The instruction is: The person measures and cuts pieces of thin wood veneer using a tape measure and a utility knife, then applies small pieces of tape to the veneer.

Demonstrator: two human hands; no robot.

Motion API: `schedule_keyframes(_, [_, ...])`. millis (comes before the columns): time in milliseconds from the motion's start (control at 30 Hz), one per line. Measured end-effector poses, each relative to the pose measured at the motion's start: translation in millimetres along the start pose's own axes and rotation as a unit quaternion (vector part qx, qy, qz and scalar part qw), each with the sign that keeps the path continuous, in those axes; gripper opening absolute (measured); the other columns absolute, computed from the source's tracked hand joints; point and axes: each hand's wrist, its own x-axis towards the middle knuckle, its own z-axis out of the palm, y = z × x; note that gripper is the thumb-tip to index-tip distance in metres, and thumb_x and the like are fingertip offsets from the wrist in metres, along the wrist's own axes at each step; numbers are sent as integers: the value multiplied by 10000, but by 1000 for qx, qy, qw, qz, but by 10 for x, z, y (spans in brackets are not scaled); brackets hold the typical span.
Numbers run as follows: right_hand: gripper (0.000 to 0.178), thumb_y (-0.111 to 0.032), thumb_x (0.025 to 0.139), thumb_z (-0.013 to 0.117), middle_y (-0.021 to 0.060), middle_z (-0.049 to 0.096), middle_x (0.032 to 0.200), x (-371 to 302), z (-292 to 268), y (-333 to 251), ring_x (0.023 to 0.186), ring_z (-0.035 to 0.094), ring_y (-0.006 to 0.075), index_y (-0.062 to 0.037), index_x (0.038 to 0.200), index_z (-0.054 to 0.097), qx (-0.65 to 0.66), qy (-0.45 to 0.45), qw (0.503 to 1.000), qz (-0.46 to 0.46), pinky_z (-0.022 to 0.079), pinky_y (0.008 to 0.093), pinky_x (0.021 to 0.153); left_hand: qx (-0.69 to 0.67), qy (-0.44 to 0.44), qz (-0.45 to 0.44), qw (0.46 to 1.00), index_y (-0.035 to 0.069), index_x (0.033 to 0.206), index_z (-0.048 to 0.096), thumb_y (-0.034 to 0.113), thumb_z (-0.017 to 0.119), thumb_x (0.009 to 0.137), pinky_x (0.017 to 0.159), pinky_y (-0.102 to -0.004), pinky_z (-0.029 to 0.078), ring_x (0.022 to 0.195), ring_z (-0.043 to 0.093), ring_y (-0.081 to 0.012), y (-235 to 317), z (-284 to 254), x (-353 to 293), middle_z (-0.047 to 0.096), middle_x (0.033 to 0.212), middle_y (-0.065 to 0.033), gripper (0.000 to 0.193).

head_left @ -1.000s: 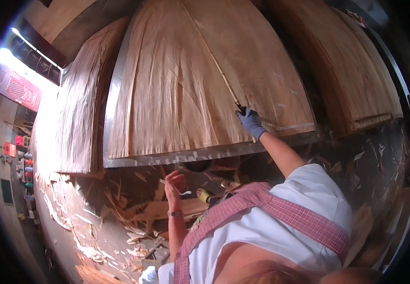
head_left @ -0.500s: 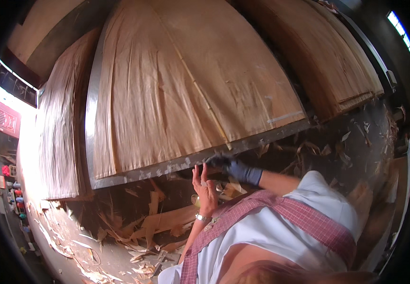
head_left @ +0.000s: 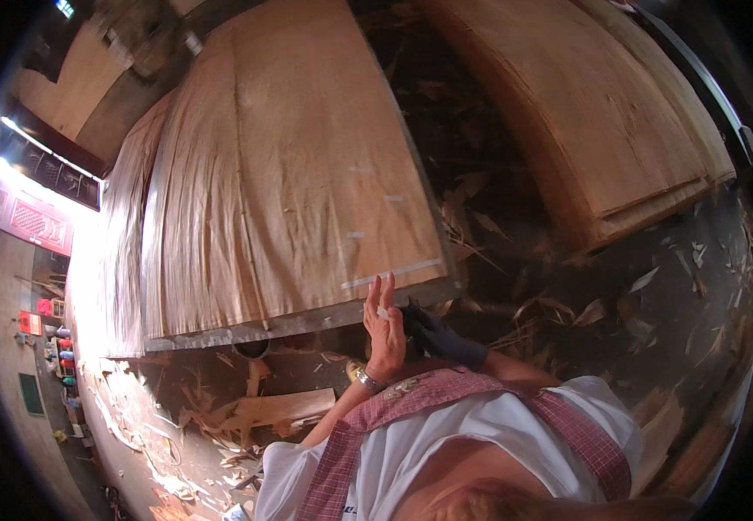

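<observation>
My bare left hand (head_left: 385,343), with a metal band at the wrist, is raised at the near edge of a wood veneer sheet (head_left: 307,174). Its fingers are stretched upward, and a small whitish bit shows at them, too small to name. Close beside it on the right is my right hand (head_left: 446,339) in a dark glove. That hand's fingers are dark and blurred, so their grip is hidden. Just beyond my left fingertips, a pale tape strip (head_left: 411,270) lies across the sheet's near right corner. Shorter pale strips (head_left: 393,199) lie farther up.
The wrinkled sheet lies on a low platform with a grey edge (head_left: 211,339). Another veneer stack (head_left: 602,148) stands to the right across a dark gap. Veneer scraps (head_left: 281,408) litter the floor around me. Colourful items (head_left: 66,356) line the far left.
My view has shifted rightward along the sheet's near edge, bringing the taped corner nearer to my hands. My left hand has risen to overlap the sheet's edge; the gloved hand stays beside it.
</observation>
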Motion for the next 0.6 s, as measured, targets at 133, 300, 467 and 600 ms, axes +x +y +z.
schedule_keyframes(133, [392, -194, 950, 550, 28, 652, 1008, -156, -863, -585, 773, 582, 91, -59, 1316, 505, 34, -21, 995, 92, 472, 235, 646, -127, -46, 12, 991, 90, 1477, 311, 502, 196, 1013, 1136, -429, 158, 1398, 236, -298, 436, 515, 627, 285, 1517, -132, 631])
schedule_keyframes(300, [237, -169, 912, 602, 64, 678, 941, 127, -1810, -873, 768, 601, 125, -45, 1111, 637, -117, 20, 992, 39, 499, 287, 684, -239, -98, -8, 966, 80, 1465, 323, 502, 237, 1008, 1108, -424, 225, 1344, 317, -285, 475, 1198, 1366, 336, 1477, -142, 628])
schedule_keyframes(467, [258, -119, 865, 648, 141, 683, 1002, 639, -2961, -576, 892, 646, 186, -8, 1096, 620, -152, 129, 980, -17, 505, 328, 798, -339, -66, -45, 937, 70, 1454, 336, 503, 278, 1003, 1080, -420, 291, 1289, 398, -272, 224, 1943, 2382, 388, 1438, -152, 627])
schedule_keyframes(600, [281, -72, 874, 637, 35, 682, 1016, 1178, -3608, -1268, 850, 616, 110, -32, 1152, 615, -97, 70, 990, 76, 504, 266, 763, -429, 57, -168, 886, 63, 1445, 346, 503, 310, 999, 1057, -416, 344, 1246, 462, -262, -115, 2295, 3478, 429, 1406, -160, 628])
